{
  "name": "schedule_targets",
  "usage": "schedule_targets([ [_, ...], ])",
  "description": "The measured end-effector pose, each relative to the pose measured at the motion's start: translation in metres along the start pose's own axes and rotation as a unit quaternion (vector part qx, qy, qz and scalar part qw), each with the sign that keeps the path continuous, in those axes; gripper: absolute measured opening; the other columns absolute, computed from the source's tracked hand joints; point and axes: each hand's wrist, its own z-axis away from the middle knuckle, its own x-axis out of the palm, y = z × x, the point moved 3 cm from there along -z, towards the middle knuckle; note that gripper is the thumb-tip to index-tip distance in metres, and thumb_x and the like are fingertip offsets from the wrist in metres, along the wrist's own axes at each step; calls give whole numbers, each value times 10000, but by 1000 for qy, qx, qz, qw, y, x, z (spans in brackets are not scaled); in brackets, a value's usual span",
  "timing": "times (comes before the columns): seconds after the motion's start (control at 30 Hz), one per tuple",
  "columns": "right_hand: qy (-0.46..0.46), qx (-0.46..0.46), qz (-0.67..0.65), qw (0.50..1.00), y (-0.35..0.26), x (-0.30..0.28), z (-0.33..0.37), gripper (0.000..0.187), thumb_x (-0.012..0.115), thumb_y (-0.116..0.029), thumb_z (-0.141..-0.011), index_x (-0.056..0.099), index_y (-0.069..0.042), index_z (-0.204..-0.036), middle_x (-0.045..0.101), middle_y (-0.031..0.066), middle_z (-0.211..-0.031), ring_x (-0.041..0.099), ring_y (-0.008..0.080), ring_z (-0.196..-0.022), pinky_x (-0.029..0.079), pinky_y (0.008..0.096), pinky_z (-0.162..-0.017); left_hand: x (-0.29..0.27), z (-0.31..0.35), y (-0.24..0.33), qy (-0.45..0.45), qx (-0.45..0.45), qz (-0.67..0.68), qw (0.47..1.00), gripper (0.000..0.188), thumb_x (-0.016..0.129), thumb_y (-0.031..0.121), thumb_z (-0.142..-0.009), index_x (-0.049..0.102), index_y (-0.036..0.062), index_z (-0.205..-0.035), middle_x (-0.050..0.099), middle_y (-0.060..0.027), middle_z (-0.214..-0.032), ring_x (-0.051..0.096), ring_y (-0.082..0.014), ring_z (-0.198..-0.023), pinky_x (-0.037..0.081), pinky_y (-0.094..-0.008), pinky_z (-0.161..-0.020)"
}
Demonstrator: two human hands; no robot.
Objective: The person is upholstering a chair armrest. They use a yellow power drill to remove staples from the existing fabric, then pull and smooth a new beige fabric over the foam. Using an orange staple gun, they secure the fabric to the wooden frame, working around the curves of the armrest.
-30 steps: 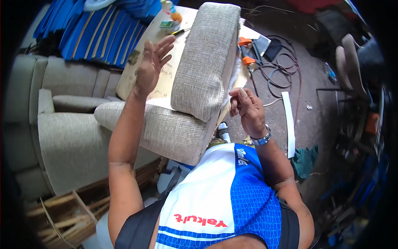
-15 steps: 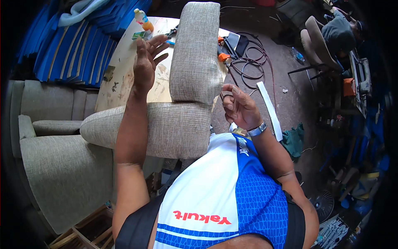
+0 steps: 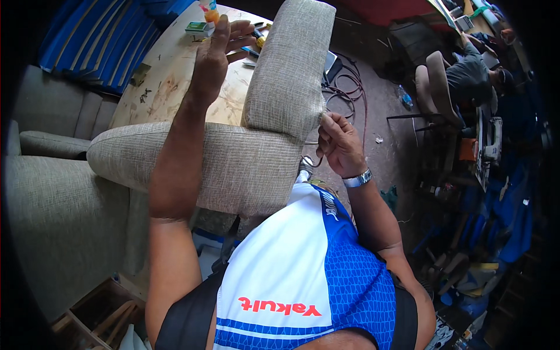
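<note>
two hands are busy with one big grey cushioned armrest [image 3: 233,166], covered in rough woven cloth. it is shaped like a bent arm: one thick part lies across the picture just in front of the person's chest, and the other part sticks up toward 12 o'clock. it rests on the edge of the wooden tabletop [image 3: 169,87].

the right hand [image 3: 341,143] is at about 3 o'clock from the bend. its fingers are pinched shut on the loose cloth edge at the side of the armrest, and a dark bit of cord or trim hangs just under them. i cannot tell what that bit is.

the left hand [image 3: 213,55] is up at 11 o'clock, beside the upright part. it is flat and released, fingers spread, holding nothing. the left forearm lies across the front of the armrest.

most of the covering looks done, i think: the cloth sits smooth and tight over both parts. what seems left is the edge by the right hand, which still looks loose.

farther off, small tools and a little box [image 3: 195,26] lie on the tabletop at 12 o'clock. a grey sofa [image 3: 52,192] stands at 9 o'clock. black cables [image 3: 350,93] curl on the floor at 1 o'clock, and another person [image 3: 472,73] sits at 2 o'clock.
</note>
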Motion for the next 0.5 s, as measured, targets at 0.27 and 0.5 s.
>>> schedule_targets([
  [0.27,-163,88,-183,965,0,-3,-3,267,558,-281,-1035,546,-128,-1254,486,-44,-689,473,54,-484,491,247,-452,6,1,3,-26,-23,19,999,682,258,549,-1071,506,2,-1394,618,-189,-1340,624,-281,-1211,485,-406,-1027],
  [0.5,-151,86,-71,982,-15,5,-2,337,564,-343,-1026,527,-69,-1218,515,-25,-639,550,83,-487,529,279,-455,11,2,-2,-54,-34,4,998,665,227,520,-1083,509,-2,-1381,623,-194,-1328,633,-294,-1201,490,-411,-1022],
])
